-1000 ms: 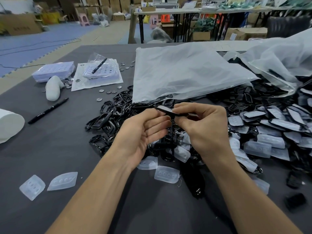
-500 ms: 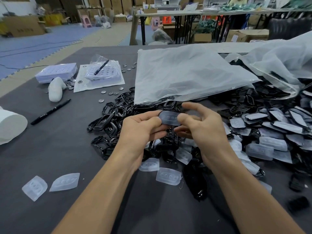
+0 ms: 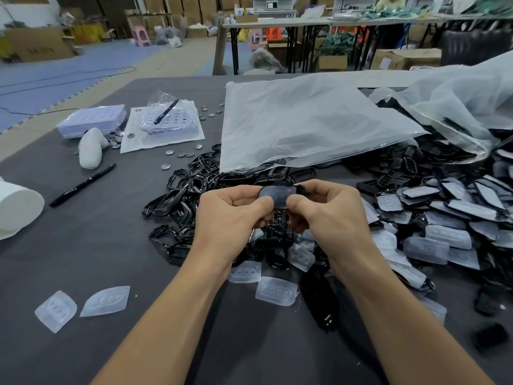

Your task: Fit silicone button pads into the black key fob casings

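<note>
At the far left edge lies a white roll [image 3: 16, 209], and near it two loose clear button pads [image 3: 105, 300] rest on the grey table [image 3: 83, 259], well apart from the work. A black pen [image 3: 83, 184] lies further back, with white trays [image 3: 91, 120] and small round metal discs [image 3: 180, 154] beyond it. A heap of empty black frames [image 3: 177, 201] sits just left of the hands.

The left hand [image 3: 230, 218] and the right hand [image 3: 333, 215] meet above the middle of the table, each pinching one end of a black casing [image 3: 276, 194]. The fingers of both hands curl behind it and both thumbs press on its near face. A pale pad seems to lie inside that face, though blur hides how deep it sits. Two more clear pads [image 3: 274, 290] lie on the table just near of the hands.

The step in hand looks like the seating of the pad. The next move probably calls for firm thumb pressure round the edge until the pad lies flush, then a release onto the pile of filled casings [image 3: 444, 218] at the right. A big clear plastic bag [image 3: 305, 126] covers the far middle.

No brand or label can be read; print on the far cardboard boxes [image 3: 36, 43] is too blurred.
</note>
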Demonstrator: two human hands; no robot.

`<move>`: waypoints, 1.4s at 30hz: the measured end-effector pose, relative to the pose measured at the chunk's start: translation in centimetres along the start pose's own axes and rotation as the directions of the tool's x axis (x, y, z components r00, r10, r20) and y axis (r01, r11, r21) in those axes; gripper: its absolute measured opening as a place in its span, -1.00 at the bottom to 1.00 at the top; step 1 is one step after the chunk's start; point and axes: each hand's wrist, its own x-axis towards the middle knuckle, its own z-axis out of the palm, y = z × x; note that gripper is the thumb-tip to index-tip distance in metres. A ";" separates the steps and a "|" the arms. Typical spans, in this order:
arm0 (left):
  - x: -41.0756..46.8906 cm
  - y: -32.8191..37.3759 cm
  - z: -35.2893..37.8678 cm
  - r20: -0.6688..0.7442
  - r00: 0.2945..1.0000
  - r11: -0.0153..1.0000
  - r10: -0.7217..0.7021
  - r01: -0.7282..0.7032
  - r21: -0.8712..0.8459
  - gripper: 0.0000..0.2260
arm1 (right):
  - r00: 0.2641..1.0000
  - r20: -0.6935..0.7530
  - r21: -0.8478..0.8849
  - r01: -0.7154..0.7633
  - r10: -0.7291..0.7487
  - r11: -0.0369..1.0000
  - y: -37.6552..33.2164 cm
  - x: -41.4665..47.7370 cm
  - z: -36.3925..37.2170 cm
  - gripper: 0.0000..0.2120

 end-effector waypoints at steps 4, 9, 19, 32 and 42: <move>0.1 0.1 0.0 -0.034 0.998 0.999 -0.049 0.049 -0.015 -0.87 | 1.000 0.023 -0.019 0.011 -0.010 1.000 0.0 -0.2 0.2 -0.92; 0.2 0.2 -0.1 -0.022 0.996 0.996 -0.092 0.091 -0.013 -0.85 | 0.999 0.026 -0.014 -0.020 0.020 1.000 -0.1 -0.1 0.2 -0.86; -0.2 0.4 -0.2 0.109 0.989 0.995 -0.099 0.101 -0.019 -0.67 | 0.999 0.000 0.020 -0.035 0.035 0.999 0.1 0.2 0.0 -0.83; -0.2 0.4 0.1 0.035 0.993 0.994 -0.109 0.108 0.035 -0.79 | 1.000 0.022 0.031 -0.015 0.014 0.999 0.0 0.2 0.0 -0.79; -0.4 0.8 0.5 0.089 0.990 0.993 -0.112 0.115 -0.024 -0.79 | 1.000 0.007 0.015 -0.008 0.008 1.000 0.1 0.3 0.1 -0.74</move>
